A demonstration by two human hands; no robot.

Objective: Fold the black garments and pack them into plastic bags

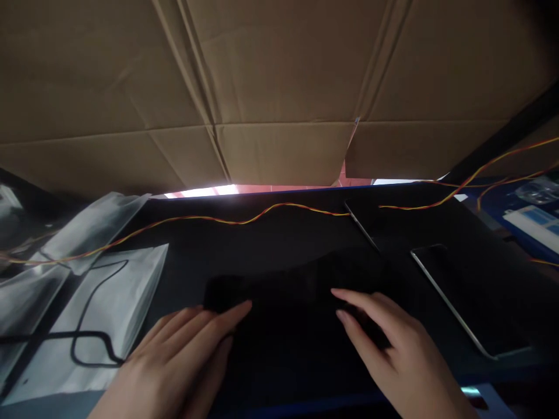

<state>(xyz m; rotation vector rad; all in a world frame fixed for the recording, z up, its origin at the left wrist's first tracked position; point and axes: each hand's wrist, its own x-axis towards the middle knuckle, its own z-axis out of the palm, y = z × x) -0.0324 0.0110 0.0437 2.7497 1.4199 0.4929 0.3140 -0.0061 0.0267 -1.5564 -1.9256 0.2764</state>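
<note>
A very dark, glossy flat object (279,288) lies on the black work surface (262,244) between my hands; its outline is hard to make out. My left hand (187,349) rests palm down at its left edge, index finger stretched out over it and thumb lower down. At its right side is my right hand (393,343), index finger and thumb apart with nothing visible between them. To the right lies a dark phone-like slab (467,297) with a light metallic edge. Behind it is another dark slab (371,221).
Clear plastic bags and white pouches (126,291) lie at the left, with a black cable (82,334) over them. A twisted red-yellow wire (209,219) crosses the back. Cardboard (279,75) stands behind. A blue-and-white box (535,224) is at far right.
</note>
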